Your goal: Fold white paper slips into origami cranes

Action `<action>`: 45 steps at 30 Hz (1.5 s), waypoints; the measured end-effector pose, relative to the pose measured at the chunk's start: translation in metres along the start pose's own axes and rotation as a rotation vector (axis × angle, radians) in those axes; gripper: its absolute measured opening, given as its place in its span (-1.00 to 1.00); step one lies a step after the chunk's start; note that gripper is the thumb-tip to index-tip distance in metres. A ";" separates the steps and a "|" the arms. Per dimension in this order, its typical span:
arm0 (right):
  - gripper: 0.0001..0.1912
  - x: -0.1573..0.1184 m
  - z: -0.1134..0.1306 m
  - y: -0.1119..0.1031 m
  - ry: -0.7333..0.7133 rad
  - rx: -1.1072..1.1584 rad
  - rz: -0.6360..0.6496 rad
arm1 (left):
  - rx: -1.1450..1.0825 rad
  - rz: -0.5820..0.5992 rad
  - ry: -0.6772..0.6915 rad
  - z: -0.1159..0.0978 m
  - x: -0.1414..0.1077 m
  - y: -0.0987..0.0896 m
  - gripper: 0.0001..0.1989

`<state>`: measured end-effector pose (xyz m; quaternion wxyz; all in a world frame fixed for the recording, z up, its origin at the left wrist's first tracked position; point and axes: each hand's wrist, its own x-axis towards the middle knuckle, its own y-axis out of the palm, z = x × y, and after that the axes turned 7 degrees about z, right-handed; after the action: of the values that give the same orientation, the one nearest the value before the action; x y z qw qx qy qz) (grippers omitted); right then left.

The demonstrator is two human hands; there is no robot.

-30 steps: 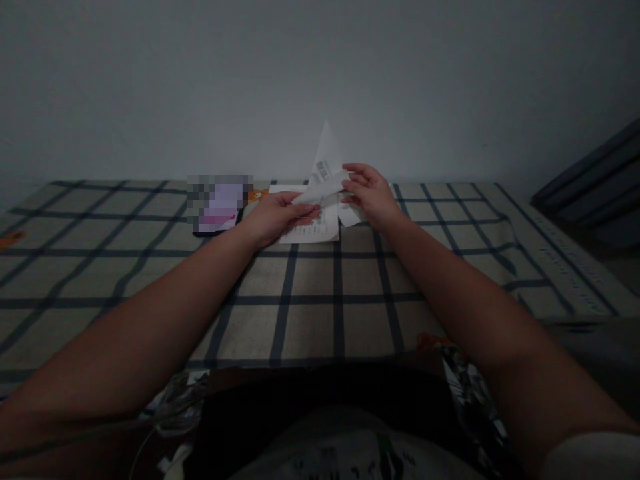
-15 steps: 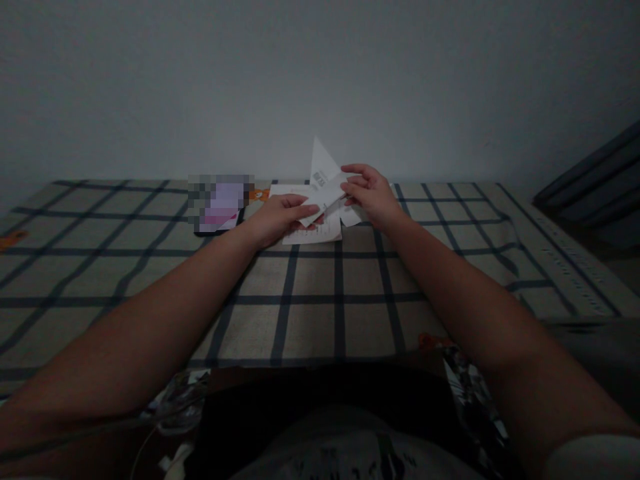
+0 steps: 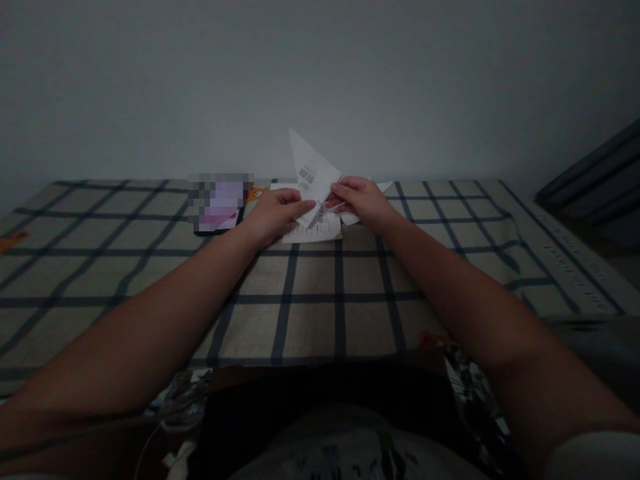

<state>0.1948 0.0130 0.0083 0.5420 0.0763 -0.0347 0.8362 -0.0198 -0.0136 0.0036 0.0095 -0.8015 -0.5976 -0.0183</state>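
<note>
A white sheet of folded paper (image 3: 316, 170) with some dark print is raised above the table, its pointed corner standing up to the left. My left hand (image 3: 275, 215) pinches its lower left part between thumb and fingers. On the right edge of the same paper, my right hand (image 3: 361, 200) is closed with thumb and fingertips together. Beneath both hands lies a printed sheet (image 3: 320, 233), partly covered. Another white piece of paper (image 3: 350, 219) shows under my right hand.
A phone (image 3: 220, 207), its screen blurred out, lies left of my left hand. The checked tablecloth (image 3: 315, 307) covers the table up to the grey wall (image 3: 320, 80). Cables (image 3: 183, 403) hang below the front edge at the left.
The folded paper's upright corner has swung left and more of its printed face shows. My right hand has moved slightly left and down along the paper; my left hand stays nearly in place.
</note>
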 end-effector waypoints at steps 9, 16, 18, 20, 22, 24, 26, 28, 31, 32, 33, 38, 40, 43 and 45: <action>-0.70 -0.006 0.006 0.007 0.015 -0.015 0.061 | -0.019 0.071 0.036 -0.002 -0.006 0.008 -0.74; -0.81 -0.003 0.000 0.006 -0.006 -0.020 0.078 | 0.035 0.033 0.020 0.000 -0.005 0.005 -0.78; -0.84 -0.003 0.001 0.005 0.004 -0.019 0.086 | 0.026 0.045 0.039 0.003 -0.004 0.004 -0.73; -0.86 -0.004 0.002 0.006 0.013 -0.015 0.090 | 0.038 0.041 0.044 0.005 -0.003 0.003 -0.69; -0.86 -0.004 0.002 0.006 0.017 -0.011 0.090 | 0.073 0.027 0.031 0.005 -0.004 0.003 -0.68; -0.87 -0.004 0.002 0.006 0.014 -0.005 0.091 | 0.088 0.031 0.030 0.003 -0.005 0.004 -0.69; -0.88 -0.004 0.002 0.006 0.015 0.003 0.090 | 0.084 0.048 0.038 0.002 -0.006 0.004 -0.70; -0.86 -0.004 0.001 0.005 0.017 0.011 0.089 | 0.090 0.052 0.040 0.002 -0.006 0.004 -0.69; -0.80 -0.003 -0.001 0.005 -0.001 0.033 0.086 | 0.143 0.023 0.031 0.004 -0.005 0.002 -0.68; -0.78 -0.003 -0.001 0.004 -0.011 0.039 0.082 | 0.160 0.011 0.031 0.004 -0.004 0.001 -0.69; -0.76 -0.003 -0.002 0.004 -0.019 0.039 0.074 | 0.170 0.004 0.033 0.005 -0.004 0.001 -0.69; -0.71 -0.002 -0.001 0.004 -0.011 0.012 0.041 | 0.161 0.021 0.051 0.003 -0.005 0.002 -0.70; -0.72 -0.002 -0.001 0.004 -0.011 0.017 0.047 | 0.168 0.032 0.053 0.002 -0.006 0.002 -0.69; -0.74 -0.002 -0.002 0.004 -0.016 0.028 0.055 | 0.190 0.036 0.057 0.001 -0.006 0.002 -0.68; -0.72 -0.001 -0.002 0.004 -0.018 0.031 0.052 | 0.207 0.031 0.052 0.001 -0.004 0.000 -0.68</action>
<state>0.1911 0.0106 0.0062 0.5184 0.0911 -0.0286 0.8498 -0.0206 -0.0176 0.0022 0.1077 -0.8046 -0.5836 0.0229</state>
